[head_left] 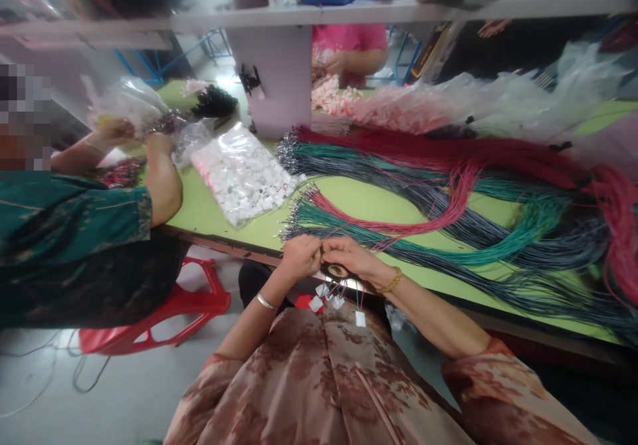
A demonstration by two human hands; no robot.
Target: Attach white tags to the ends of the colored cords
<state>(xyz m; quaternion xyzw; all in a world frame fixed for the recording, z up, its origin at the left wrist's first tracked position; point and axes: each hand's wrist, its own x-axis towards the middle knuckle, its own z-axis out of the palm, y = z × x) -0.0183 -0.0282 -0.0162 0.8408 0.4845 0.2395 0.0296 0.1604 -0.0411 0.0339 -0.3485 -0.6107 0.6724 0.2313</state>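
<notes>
My left hand (302, 257) and my right hand (351, 257) meet at the table's front edge, fingertips almost touching. Just below the right fingers is a roll of black tape (326, 271) with a pale core; the right hand grips it. The left fingers are pinched together, and what lies between them is hidden. Several white connectors (359, 319) dangle on thin wires beneath the hands. Close beyond lie the terminal-tipped ends of red wires (399, 224), green wires (339, 219) and grey-black wires (423, 254), which run off to the right.
A clear bag of white connectors (244, 179) lies left of the wire bundles on the green tabletop (369, 196). Thick dark red wires (438, 146) lie farther back. A co-worker's arm (164, 182) is at left, above a red stool (199, 299). Another person (353, 50) works across the table, below a shelf (339, 13).
</notes>
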